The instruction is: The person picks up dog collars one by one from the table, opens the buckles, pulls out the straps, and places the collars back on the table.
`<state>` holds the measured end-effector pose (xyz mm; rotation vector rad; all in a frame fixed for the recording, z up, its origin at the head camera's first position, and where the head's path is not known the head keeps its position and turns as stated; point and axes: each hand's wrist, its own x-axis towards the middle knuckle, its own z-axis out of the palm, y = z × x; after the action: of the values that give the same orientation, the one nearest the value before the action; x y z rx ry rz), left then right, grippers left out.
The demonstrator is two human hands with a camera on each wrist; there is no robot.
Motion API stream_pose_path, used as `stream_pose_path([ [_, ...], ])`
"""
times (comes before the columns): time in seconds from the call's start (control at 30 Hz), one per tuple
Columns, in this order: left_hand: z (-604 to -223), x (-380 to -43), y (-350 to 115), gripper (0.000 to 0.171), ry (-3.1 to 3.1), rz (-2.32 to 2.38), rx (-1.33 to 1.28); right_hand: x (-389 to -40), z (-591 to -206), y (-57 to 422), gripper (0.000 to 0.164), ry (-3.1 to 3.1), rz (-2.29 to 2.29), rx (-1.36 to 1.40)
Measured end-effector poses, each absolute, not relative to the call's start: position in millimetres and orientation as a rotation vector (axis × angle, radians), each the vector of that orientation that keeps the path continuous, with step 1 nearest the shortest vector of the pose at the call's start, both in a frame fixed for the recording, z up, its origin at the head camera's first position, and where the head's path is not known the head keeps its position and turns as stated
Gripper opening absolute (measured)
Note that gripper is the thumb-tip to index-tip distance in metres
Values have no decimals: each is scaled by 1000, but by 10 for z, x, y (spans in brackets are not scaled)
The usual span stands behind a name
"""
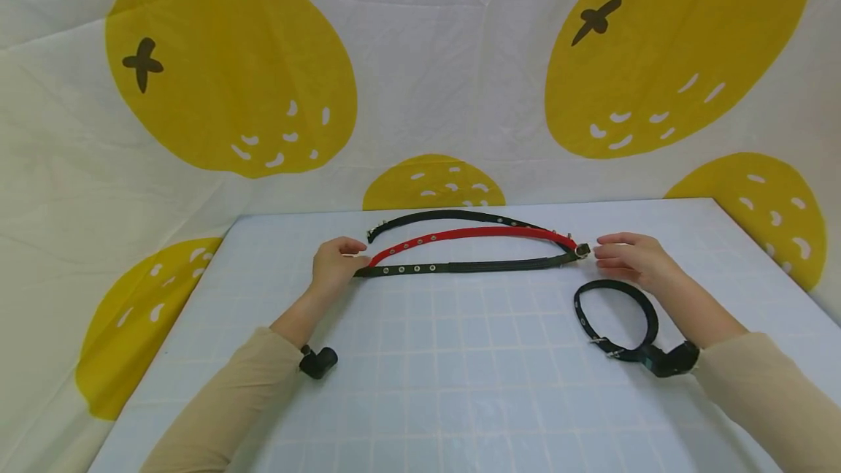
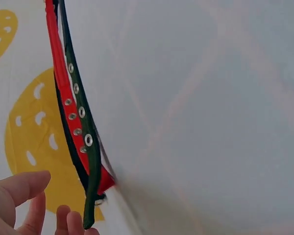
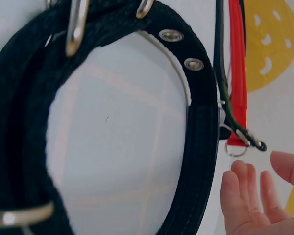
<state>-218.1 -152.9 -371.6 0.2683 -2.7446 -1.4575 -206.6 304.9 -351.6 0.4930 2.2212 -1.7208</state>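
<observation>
My left hand (image 1: 336, 263) is at the left ends of several flat collars. In the left wrist view its thumb (image 2: 32, 185) stands apart from the fingers, and the punched tip of the dark green collar (image 1: 499, 266) overlaps the fingertips. Behind the green one, a red collar (image 1: 486, 231) and a black collar (image 1: 453, 214) arch across the table. My right hand (image 1: 634, 258) is just right of the metal buckle (image 1: 582, 250), its fingers relaxed and holding nothing. A black collar fastened in a loop (image 1: 650, 312) lies below that hand and looms large in the right wrist view.
A pale checked cloth covers the table (image 1: 460, 385). Behind it hangs a white curtain (image 1: 447, 79) with big yellow fruit prints. Each wrist carries a small black camera; the right camera (image 1: 677, 360) overlaps the looped collar's edge in the head view.
</observation>
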Motion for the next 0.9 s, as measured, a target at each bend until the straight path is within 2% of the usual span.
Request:
stream_pose_path([
  [0.23,-3586,-2122,-1319,17,-2760,-1185,62,-2020,-3545,3226,60,2476,-1503,334],
  [0.4,-3580,-2096,-1159,21,-2712,-1344,-74,-1958,-3563,3397,58,2529,-1379,254],
  [0.7,-3711,-2116,-840,27,-2755,-1683,-42,-1852,-3607,3666,59,2517,-1244,196],
  [0.9,-3768,-2118,-603,28,-2821,-1728,-71,-1794,-3679,3818,61,2444,-1247,189],
])
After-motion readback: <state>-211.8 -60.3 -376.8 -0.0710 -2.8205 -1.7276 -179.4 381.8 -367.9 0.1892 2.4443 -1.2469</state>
